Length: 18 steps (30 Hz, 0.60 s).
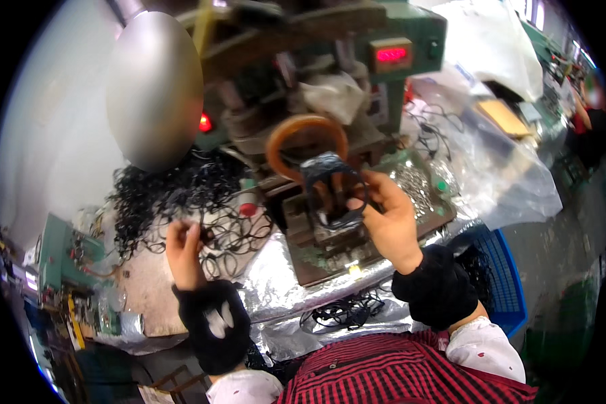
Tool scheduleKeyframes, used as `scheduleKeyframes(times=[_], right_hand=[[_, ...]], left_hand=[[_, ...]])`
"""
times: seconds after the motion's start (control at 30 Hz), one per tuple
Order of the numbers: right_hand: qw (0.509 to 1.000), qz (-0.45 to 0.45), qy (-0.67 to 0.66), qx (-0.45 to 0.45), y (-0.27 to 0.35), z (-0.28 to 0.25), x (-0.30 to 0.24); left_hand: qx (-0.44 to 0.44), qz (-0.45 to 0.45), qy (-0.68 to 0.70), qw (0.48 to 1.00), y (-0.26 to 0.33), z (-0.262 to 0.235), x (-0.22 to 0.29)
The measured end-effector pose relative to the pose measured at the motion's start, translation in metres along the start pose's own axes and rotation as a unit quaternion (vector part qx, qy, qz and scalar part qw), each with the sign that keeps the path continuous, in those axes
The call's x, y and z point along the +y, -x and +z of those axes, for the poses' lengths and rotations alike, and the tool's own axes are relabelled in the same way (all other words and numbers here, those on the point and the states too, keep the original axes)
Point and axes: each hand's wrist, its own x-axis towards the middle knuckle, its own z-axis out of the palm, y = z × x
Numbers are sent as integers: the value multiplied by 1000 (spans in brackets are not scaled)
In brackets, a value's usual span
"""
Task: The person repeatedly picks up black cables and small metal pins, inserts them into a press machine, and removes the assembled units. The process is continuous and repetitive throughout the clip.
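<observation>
hands work before the green press (357, 40): right hand (390, 222) pinches a thin black loop (330, 192), left hand (185, 246) grips another loop (209, 236), best kept untangled.

2 hands (184, 246) (389, 219), 1 green press machine (330, 60), 1 blue crate (501, 276), 1 pile of black loops (161, 198), too many to count.

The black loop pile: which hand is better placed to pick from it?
Probably the left hand: it is right at the black loop pile, pinching a small piece. The right hand is over the green press.
</observation>
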Motion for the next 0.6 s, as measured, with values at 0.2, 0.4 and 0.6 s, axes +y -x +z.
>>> scheduleKeyframes(times=[0.2,0.4,0.6], right_hand=[[990,90,-102,-34,-2,0,-16],[996,55,-47,-51,15,14,-40],[821,-150,550,9,-1,-64,-9]], left_hand=[[-46,222,188,956,55,100,74],[-26,263,131,956,54,122,86],[-90,151,81,981,87,154,83]])
